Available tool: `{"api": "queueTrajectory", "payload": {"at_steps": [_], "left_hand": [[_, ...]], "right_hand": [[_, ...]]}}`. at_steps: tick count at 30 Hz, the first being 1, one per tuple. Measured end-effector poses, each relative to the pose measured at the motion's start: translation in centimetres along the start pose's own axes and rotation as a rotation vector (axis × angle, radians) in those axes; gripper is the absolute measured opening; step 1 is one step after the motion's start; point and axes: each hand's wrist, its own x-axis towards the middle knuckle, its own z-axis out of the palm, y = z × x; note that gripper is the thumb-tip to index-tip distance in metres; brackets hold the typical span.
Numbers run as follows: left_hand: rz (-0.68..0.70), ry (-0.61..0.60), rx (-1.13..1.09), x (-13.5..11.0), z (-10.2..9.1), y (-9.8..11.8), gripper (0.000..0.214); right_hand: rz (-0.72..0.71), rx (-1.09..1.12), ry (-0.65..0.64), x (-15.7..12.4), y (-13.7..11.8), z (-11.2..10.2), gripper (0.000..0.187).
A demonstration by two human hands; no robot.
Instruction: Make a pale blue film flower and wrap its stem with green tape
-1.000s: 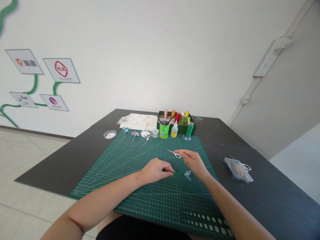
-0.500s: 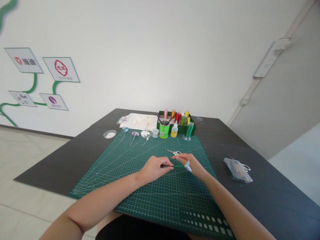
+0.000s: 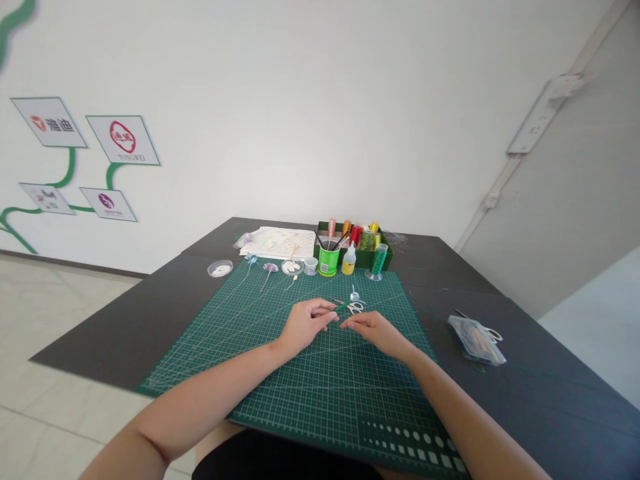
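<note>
My left hand [image 3: 309,321] is closed, thumb and fingers pinching a flower stem [image 3: 343,307] wrapped in green. At the stem's far end is a small pale blue flower [image 3: 355,296], pointing up and away from me. Just to the right, my right hand [image 3: 374,328] has its thumb and fingertips pressed together close to the stem; whatever they pinch is too small to make out. White-handled scissors [image 3: 356,308] lie on the green cutting mat [image 3: 300,393] behind the hands, partly covered by the stem and flower.
Finished flowers, blue [image 3: 251,259] and purple [image 3: 271,268], lie at the mat's back left. A green can of brushes [image 3: 328,261], a glue bottle [image 3: 349,260] and a green thread spool [image 3: 379,260] line the back. A clear plastic box [image 3: 476,340] sits at the right.
The flower has swung from the right hand's side to farther back, over the scissors. My left hand has tilted upward a little, and my right fingertips are now lower, below the stem.
</note>
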Motion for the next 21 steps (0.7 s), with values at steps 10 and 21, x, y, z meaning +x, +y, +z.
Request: {"api": "queueTrajectory", "payload": {"at_steps": [10,21], "left_hand": [[-0.100,-0.002,-0.105,0.7,-0.3,-0.3,0.034],[-0.127,-0.009,-0.133,0.7,-0.3,-0.2,0.038]], "right_hand": [[0.094,0.209,0.338,0.6,1.0,-1.0,0.048],[-0.015,0.028,0.731,1.3,2.1,-1.5,0.030]]}}
